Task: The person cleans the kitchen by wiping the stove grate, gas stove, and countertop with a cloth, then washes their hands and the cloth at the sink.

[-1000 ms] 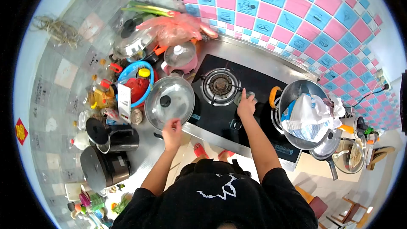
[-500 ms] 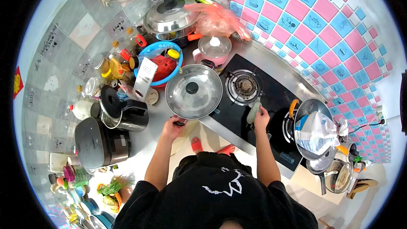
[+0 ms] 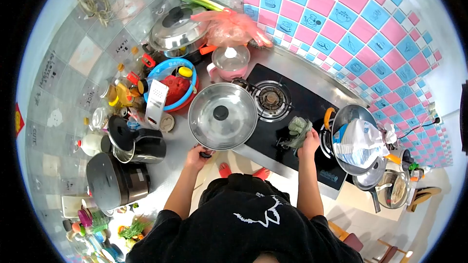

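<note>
My left hand (image 3: 197,157) is closed on the near handle of a pan with a glass lid (image 3: 222,129). The pan is level, at the left edge of the black gas stove (image 3: 265,139), and its far handle points toward the left burner (image 3: 272,98). In my right hand (image 3: 309,145) is a crumpled grey-green cloth (image 3: 297,131), held over the stove between the two burners. The fingers pinch the cloth at its right side.
A wok (image 3: 353,112) holding a white plastic bag (image 3: 361,141) is on the right burner. Behind the lidded pan are a pink pot (image 3: 230,70) and a blue basin (image 3: 190,92). A black kettle (image 3: 148,150) and a rice cooker (image 3: 109,185) are at the left.
My left hand has gone from beside the lid to the pan handle, and the pan has shifted toward the stove. The cloth has been lifted and opened out by my right hand.
</note>
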A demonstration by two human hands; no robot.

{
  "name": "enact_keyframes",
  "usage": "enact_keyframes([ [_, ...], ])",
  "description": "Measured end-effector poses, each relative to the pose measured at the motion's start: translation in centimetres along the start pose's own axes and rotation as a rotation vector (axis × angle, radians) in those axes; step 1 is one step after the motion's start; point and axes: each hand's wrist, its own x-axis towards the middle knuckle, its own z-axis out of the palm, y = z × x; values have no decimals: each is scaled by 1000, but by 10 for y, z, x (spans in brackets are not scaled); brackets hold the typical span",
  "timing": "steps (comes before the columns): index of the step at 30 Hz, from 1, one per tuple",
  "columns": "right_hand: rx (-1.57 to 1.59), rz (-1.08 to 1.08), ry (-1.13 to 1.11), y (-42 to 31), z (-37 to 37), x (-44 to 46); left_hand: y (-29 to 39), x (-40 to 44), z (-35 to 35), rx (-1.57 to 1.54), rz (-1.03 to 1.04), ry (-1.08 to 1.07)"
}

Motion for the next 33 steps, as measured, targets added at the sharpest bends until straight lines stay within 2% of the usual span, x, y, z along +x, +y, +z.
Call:
enact_keyframes([
  [2,62,-10,14,1,-6,-4,-1,-5,21,-12,-34,-146],
  [3,86,0,21,-1,-9,-7,-1,-8,40,71,-8,-80],
  [6,85,-6,45,-5,-13,-19,10,-15,112,157,-52,-79],
  [10,30,-35,37,8,-19,-26,-6,30,157,276,-107,-222],
  [13,-14,-40,39,8,-17,-42,-22,46,187,276,-122,-221],
  [20,-301,-171,-46,48,-17,-67,-41,83,201,269,-161,-238],
  [22,-380,-221,-122,66,-12,-71,-38,85,201,326,-169,-332],
  [26,-647,-334,-256,76,16,-90,-21,81,188,386,-242,-281],
  [28,-687,-400,-307,94,29,-92,-8,96,167,462,-126,-131],
  [30,-725,-469,-353,104,45,-96,-2,130,139,737,185,21],
  [32,-719,-557,-509,106,68,-99,12,163,111,1390,727,118],
  [33,-724,-552,-564,109,79,-100,16,178,103,1387,727,124],
])
